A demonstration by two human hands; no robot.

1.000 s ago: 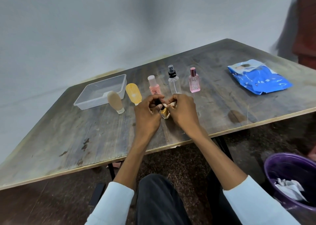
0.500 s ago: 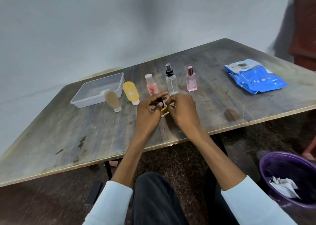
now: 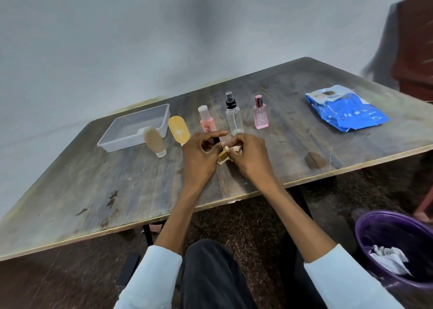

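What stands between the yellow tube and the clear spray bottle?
In the head view, only an upright pink bottle with a white cap stands between the yellow tube and the clear spray bottle.

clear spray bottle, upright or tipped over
Upright: the clear spray bottle stands on its base on the table, with its black pump top pointing up.

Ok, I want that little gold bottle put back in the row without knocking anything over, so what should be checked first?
1. Left hand grips the small gold bottle: ok.
2. Right hand pinches the wipe against it: ok.
3. Bottle's cap closed: cannot tell, fingers hide it.
4. Clear spray bottle and pink perfume bottle stand upright: ok.
5. Purple bin open for the wipe: ok.
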